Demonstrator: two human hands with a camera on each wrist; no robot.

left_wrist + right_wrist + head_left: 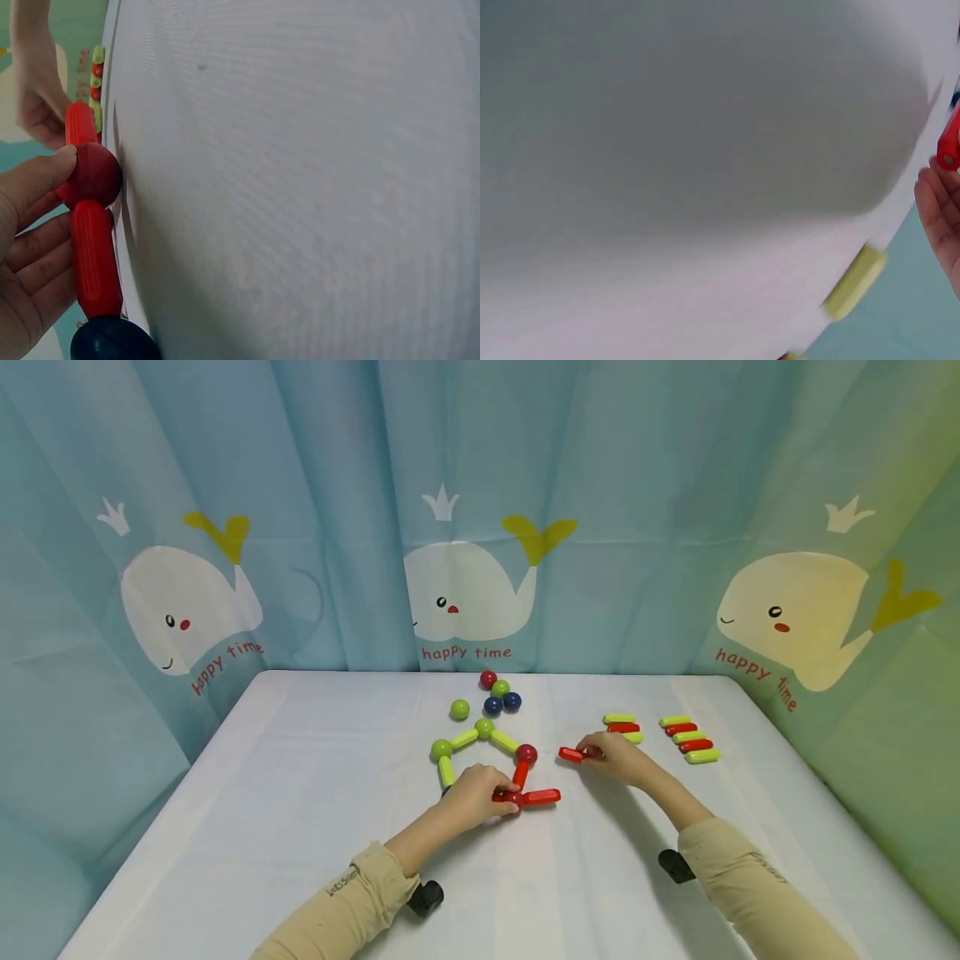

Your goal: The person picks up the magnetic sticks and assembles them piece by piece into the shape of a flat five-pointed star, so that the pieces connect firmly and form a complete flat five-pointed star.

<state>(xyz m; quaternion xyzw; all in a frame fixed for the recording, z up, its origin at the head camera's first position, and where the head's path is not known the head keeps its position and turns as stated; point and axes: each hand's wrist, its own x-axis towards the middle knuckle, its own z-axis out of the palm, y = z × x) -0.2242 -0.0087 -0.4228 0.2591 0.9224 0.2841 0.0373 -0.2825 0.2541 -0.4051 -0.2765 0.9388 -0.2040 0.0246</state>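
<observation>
My left hand (474, 797) pinches a red ball (94, 176) at the near right corner of a ring of rods and balls. A red rod (542, 797) sticks out rightward from that ball. Another red rod (96, 259) joins it to a dark blue ball (114, 343), mostly hidden by the hand in the head view. Farther round the ring are a red ball (527, 754), green balls (441, 749) and green rods (465, 739). To the right of the ring, my right hand (617, 757) holds a loose red rod (571, 754) between thumb and fingers, just off the table.
Behind the ring lie loose balls: one red (488, 679), two green (460, 709) and two blue (492, 706). Green and red rods lie in two groups at the right, one group (619, 718) partly behind my right hand, the other (690, 737) farther right. A curtain (345, 527) hangs beyond the white table (300, 760).
</observation>
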